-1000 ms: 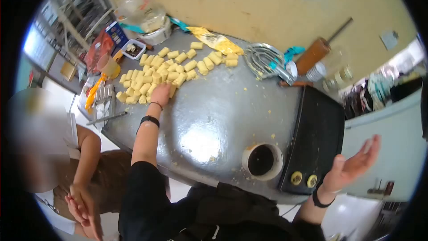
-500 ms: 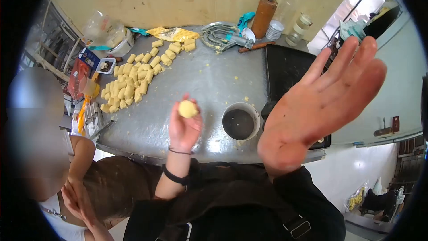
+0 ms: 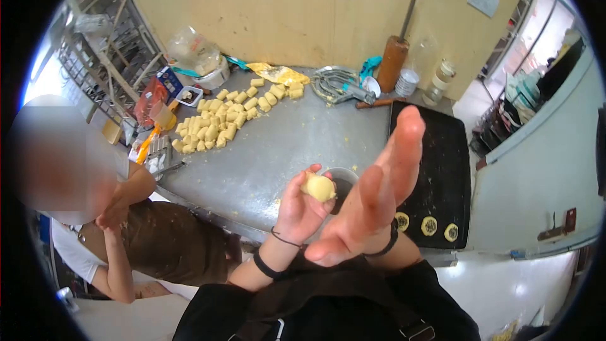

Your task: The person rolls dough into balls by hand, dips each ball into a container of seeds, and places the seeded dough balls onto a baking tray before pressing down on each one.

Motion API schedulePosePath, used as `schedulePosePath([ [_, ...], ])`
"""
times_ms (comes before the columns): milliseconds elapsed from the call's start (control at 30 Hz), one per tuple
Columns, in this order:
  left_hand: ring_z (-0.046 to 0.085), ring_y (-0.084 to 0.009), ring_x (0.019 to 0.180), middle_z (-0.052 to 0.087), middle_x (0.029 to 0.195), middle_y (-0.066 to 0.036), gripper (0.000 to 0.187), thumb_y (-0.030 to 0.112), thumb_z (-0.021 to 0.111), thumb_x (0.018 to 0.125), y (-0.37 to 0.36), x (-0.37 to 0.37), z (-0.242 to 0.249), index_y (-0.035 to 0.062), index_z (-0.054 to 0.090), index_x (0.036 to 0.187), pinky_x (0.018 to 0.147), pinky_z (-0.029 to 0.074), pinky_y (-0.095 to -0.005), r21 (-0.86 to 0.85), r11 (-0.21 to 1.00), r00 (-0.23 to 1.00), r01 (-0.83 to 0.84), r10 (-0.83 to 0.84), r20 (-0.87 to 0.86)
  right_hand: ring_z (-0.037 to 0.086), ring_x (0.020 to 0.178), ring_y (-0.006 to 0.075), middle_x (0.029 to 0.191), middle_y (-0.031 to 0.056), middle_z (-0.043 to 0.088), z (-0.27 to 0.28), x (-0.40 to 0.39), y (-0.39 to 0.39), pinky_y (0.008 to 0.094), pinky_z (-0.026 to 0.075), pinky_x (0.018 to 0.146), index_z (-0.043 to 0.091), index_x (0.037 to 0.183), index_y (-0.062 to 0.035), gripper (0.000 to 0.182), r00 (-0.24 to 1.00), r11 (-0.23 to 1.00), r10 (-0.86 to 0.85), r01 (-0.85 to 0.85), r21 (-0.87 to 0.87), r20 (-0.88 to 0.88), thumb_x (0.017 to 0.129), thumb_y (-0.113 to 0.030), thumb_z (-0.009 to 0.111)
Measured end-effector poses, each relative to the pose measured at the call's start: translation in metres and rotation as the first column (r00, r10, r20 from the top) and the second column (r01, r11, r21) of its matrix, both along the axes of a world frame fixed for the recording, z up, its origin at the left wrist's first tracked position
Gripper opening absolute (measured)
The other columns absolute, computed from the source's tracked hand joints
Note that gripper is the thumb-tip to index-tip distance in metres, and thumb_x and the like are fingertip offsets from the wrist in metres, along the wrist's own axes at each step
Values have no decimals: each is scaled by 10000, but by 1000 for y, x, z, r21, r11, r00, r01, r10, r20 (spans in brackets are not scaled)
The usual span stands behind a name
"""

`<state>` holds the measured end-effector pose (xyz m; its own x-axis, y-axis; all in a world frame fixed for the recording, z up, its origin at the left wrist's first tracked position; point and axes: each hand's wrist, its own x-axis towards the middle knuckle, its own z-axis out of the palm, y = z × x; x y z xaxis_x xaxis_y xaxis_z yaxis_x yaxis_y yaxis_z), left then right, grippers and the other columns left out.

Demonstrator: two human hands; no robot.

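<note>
My left hand (image 3: 300, 208) holds a round lump of yellow dough (image 3: 319, 187) in its fingertips, raised above the front of the steel table (image 3: 271, 151). My right hand (image 3: 372, 196) is flat and open, fingers together, standing edge-on just right of the dough and close to it. A heap of several cut yellow dough pieces (image 3: 224, 119) lies at the table's far left. A small round bowl (image 3: 344, 180) sits on the table behind my hands, partly hidden.
A black baking tray (image 3: 435, 170) on the right carries three shaped cookies (image 3: 429, 225) at its near edge. A wooden rolling pin (image 3: 394, 57), jars, a metal whisk attachment (image 3: 334, 85) and packets line the back wall. Another person (image 3: 120, 227) sits at my left.
My left hand brought the dough piece from the heap toward me. My right hand came in from the right and now stands beside the dough. The head view tilted.
</note>
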<state>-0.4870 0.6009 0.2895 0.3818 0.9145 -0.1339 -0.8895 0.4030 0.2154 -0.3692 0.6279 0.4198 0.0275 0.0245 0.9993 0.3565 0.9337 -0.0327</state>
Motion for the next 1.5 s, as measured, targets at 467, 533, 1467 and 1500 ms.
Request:
schedulePosePath([
  [467,445,-266,1249,467,1333,-145,673,587,218,945,-30,51,12,55,414,1309,1065,336,-418,-10,970,948,-245,237,-213,395,1263,302,1370,167,385,-106,50,-13,436,283,1070,339,1340,-11,519,640,829,385,77,-554,665,916,-252,514],
  [533,449,-295,1242,472,1315,-191,660,564,196,958,-30,56,-11,22,442,1245,1068,335,-426,-89,973,977,-212,209,-44,442,1157,342,1286,201,431,-86,69,0,452,342,981,413,1259,8,448,461,796,567,-95,-597,683,900,-236,527],
  [1467,570,-103,843,605,918,-35,220,212,446,956,-88,85,-54,58,602,975,741,470,-263,20,839,692,-544,462,-554,520,1122,404,1175,228,570,-165,33,-78,464,379,983,558,1067,51,296,862,656,477,-218,-722,174,916,-161,416],
  [1500,571,-103,842,606,920,-36,223,219,446,958,-87,83,-50,58,601,972,741,471,-263,-8,843,731,-538,461,-504,501,1160,395,1219,227,547,-160,35,-76,463,378,990,540,1109,50,311,839,666,505,-229,-710,203,917,-164,420],
])
